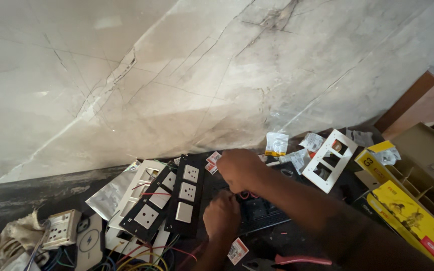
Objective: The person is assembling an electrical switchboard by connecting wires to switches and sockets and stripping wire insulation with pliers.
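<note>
Both my hands meet over a black switch panel (264,213) lying on the dark worktop. My right hand (239,168) comes in from the right, fingers curled down over short red wires (247,194) at the panel's top edge. My left hand (221,216) rises from below, closed against the panel's left side. What the fingers pinch is hidden under the knuckles. Just left of the hands lies a black plate with three white sockets and switches (187,193).
More black and white switch plates (149,211) lie left, over loose coloured wires (136,256). A white empty frame (327,160), plastic packets (276,144), yellow cardboard boxes (413,216), red-handled pliers (297,261) and a white socket box (61,228) surround them. A marble wall (177,75) rises behind.
</note>
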